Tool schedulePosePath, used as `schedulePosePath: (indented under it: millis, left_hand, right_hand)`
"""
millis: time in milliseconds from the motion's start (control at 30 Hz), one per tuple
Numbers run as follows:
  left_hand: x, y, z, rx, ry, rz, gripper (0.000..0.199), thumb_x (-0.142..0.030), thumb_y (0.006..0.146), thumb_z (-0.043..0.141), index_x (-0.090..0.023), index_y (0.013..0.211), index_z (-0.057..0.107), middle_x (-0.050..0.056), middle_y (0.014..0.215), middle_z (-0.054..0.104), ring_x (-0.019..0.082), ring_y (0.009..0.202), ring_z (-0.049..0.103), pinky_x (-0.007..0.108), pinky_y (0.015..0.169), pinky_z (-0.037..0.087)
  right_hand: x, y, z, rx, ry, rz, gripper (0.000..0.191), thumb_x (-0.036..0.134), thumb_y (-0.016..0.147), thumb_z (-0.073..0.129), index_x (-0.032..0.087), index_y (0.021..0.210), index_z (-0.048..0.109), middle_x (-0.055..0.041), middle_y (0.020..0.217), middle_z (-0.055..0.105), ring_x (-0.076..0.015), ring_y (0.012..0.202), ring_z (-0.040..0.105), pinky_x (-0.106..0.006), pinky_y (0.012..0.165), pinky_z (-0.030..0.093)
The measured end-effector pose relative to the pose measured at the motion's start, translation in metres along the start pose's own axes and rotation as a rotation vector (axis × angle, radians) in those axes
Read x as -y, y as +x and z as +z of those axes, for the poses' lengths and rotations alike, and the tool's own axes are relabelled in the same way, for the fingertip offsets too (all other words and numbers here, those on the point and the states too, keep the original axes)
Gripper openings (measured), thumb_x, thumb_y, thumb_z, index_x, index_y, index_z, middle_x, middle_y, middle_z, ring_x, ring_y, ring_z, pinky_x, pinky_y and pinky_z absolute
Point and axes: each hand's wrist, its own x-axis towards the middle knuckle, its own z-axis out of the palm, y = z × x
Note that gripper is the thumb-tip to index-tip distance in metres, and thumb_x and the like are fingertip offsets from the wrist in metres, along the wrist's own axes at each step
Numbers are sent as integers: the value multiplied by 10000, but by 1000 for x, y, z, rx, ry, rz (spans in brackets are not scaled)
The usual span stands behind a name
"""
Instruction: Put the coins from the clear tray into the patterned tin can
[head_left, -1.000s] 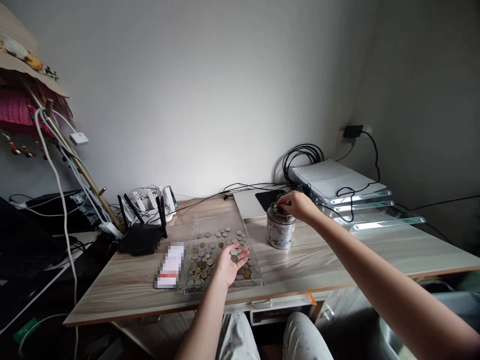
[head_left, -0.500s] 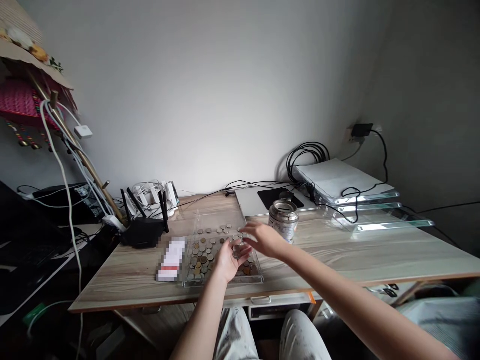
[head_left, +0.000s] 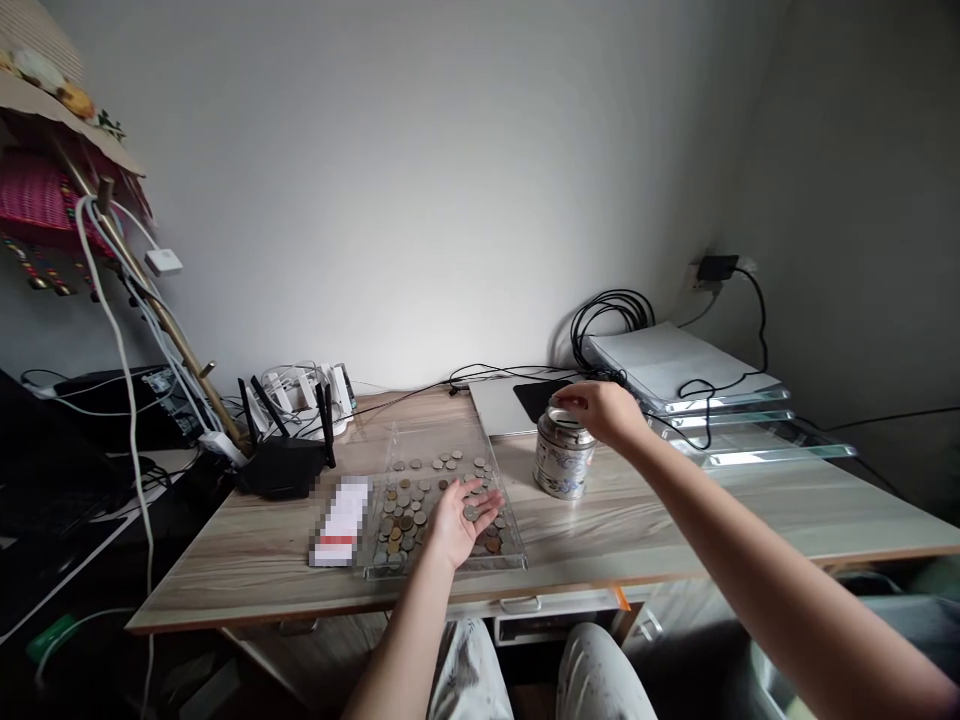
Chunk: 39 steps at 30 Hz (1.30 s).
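My left hand (head_left: pixel 457 522) is palm up over a clear plastic tray (head_left: pixel 442 440), its fingers apart, with a silver coin (head_left: pixel 471 513) lying on them. Many silver and brass-coloured coins (head_left: pixel 406 521) are spread across the tray. Over the top of a round metal coin tin (head_left: pixel 564 468) with a slotted lid, my right hand (head_left: pixel 606 410) is closed in a pinch at the slot. What looks like a coin's edge shows at the fingertips; the fingers hide most of it. The tin stands upright, right of the tray.
A blurred white card (head_left: pixel 341 522) lies left of the tray. A black router (head_left: pixel 279 466) with antennas stands behind it. A silver laptop (head_left: pixel 499 405), coiled black cable (head_left: pixel 611 318) and stacked clear trays (head_left: pixel 690 365) sit at the back right.
My right hand has moved right, from above my left palm to the top of the tin. My left hand has stayed over the tray, and fewer coins show in it.
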Motion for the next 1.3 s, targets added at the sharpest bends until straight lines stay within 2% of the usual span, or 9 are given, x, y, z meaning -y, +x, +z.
schedulePosePath:
  millis: [267,400,533,667,767,967,1100,1200,1300]
  left_hand:
    - [-1,-1,0,-7,-7,8,379,-381,782,374,-84,998,466,172,940,586,217,880,571,327,778,412]
    - [-1,0,1,-15,-46,13,381,-399,789,352,-91,964,492,158,922,585,211,879,564,327,766,409]
    - [1,6,-2,-131,-57,41,369,-407,778,377,-117,961,513,84,774,591,156,699,571,265,623,417]
    - [1,10,-4,-215,-65,51,380,-415,780,359,-129,980,511,40,689,571,121,581,536,231,546,391]
    - [0,8,-3,-140,-93,23,349,-417,776,368,-134,923,509,43,678,571,123,598,550,233,578,402]
    - [-1,3,-1,-30,-26,32,311,-351,767,396,-106,926,504,128,903,590,174,819,576,293,762,408]
    - [2,4,-1,-29,43,50,284,-307,754,410,-94,909,518,133,900,594,168,799,580,308,780,412]
    - [6,3,3,-59,117,94,245,-288,739,420,-97,848,529,120,852,599,160,762,582,311,765,423]
    - [2,-2,6,-113,338,194,222,-284,740,394,-118,800,528,109,828,598,157,731,578,319,718,440]
  right_hand:
    - [-16,3,-2,134,-193,47,189,157,652,509,249,743,646,-56,737,621,-194,672,536,-289,549,380]
    - [31,-18,17,-12,-44,-35,225,246,755,424,215,876,611,-62,873,604,-179,742,528,-278,589,393]
    - [93,-56,64,313,111,-311,187,271,730,479,229,856,610,-37,857,598,-162,776,524,-242,623,386]
    - [121,-77,100,383,161,-305,204,204,756,440,214,873,607,-44,892,592,-149,828,516,-224,669,367]
    - [110,-69,94,330,154,-234,223,213,790,399,214,824,620,-40,840,603,-138,761,527,-219,638,364]
    - [26,-15,24,-58,-10,59,198,291,744,459,212,776,638,-31,815,625,-163,764,532,-240,613,369]
    - [-21,8,1,114,-131,121,158,282,670,515,222,684,660,-12,716,639,-171,704,546,-237,544,362]
    - [-27,13,1,232,-129,78,157,256,654,517,218,688,666,-10,692,637,-156,656,550,-231,552,375]
    - [-3,7,9,65,-135,16,202,273,691,493,192,775,658,-46,817,628,-184,766,545,-259,649,391]
